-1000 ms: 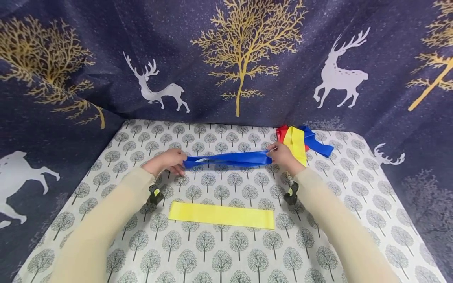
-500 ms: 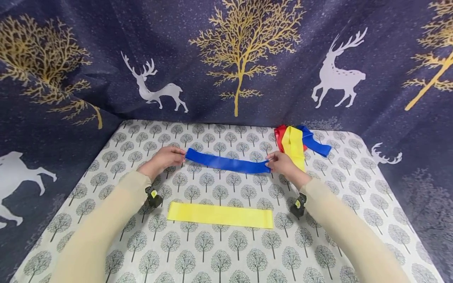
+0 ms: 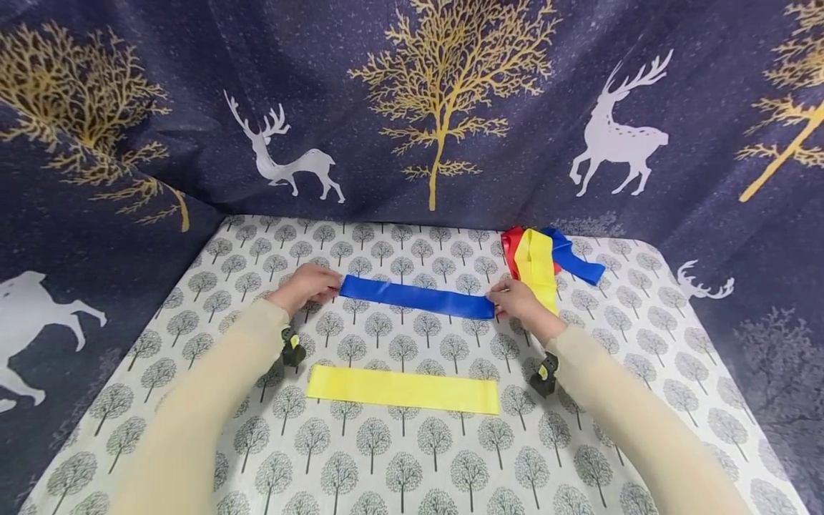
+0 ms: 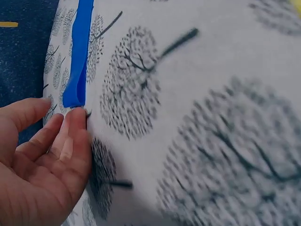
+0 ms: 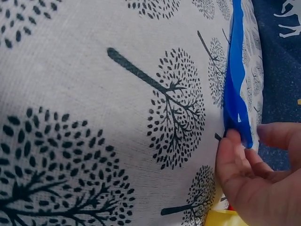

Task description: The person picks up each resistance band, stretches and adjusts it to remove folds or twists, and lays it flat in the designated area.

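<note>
A blue ribbon (image 3: 417, 296) folded into a long flat strip lies across the table, tilted slightly down to the right. At its left end is my left hand (image 3: 310, 283), its fingertips touching the folded end (image 4: 74, 94) while the thumb stands apart. My right hand (image 3: 518, 303) is at the other end. There the fingertips touch the ribbon (image 5: 237, 108), and a gap shows between the thumb and its edge. Nearer to me a yellow ribbon (image 3: 403, 390) lies as a flat straight strip, roughly parallel to the blue one.
Beyond my right hand lies a loose pile of a red ribbon (image 3: 513, 247), a yellow ribbon (image 3: 537, 261) and another blue ribbon (image 3: 575, 263). A tree-print cloth (image 3: 403, 468) covers the table. Dark fabric (image 3: 386, 172) with deer and trees hangs behind it.
The blue ribbon, held up twisted between both hands a second ago, now lies flatter and straighter. Its right end has come down nearer to me. The yellow strip has stayed put.
</note>
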{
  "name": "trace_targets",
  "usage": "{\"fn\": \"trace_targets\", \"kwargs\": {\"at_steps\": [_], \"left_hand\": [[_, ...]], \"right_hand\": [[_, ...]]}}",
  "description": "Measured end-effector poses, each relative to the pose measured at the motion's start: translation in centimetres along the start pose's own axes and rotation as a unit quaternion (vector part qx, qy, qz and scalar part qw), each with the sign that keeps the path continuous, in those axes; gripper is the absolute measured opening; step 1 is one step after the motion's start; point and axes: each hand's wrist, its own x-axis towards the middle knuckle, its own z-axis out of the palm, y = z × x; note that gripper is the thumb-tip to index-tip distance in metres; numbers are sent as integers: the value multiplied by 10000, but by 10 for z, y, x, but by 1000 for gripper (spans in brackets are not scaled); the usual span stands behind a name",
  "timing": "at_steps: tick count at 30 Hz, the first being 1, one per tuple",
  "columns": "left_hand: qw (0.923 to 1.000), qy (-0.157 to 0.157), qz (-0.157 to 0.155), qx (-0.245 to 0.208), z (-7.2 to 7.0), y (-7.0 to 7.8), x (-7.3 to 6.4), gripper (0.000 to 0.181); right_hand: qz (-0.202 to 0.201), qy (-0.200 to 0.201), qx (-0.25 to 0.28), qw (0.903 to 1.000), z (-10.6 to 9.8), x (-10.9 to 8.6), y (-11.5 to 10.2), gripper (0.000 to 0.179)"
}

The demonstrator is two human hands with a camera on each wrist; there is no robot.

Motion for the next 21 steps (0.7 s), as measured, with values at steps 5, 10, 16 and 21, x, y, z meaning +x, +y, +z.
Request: {"fn": "trace_targets", "kwargs": {"at_steps": [5,10,16,21], "left_hand": [[9980,52,34,632,8,8,7,42],[9908,354,3,1310,13,12,13,37],[9879,235,38,1535,14,14,13,36],[9954,-90,20,949,9,14,12,36]], "right_hand": [[106,-99,-272,9995,-2,-1,0,31],[163,-194,-401,9989,-3,-3,-1,31],[263,-247,-507,9981,-6,-5,-1,28],[253,-246,-426,9985,-8,-5,2,19]]}}
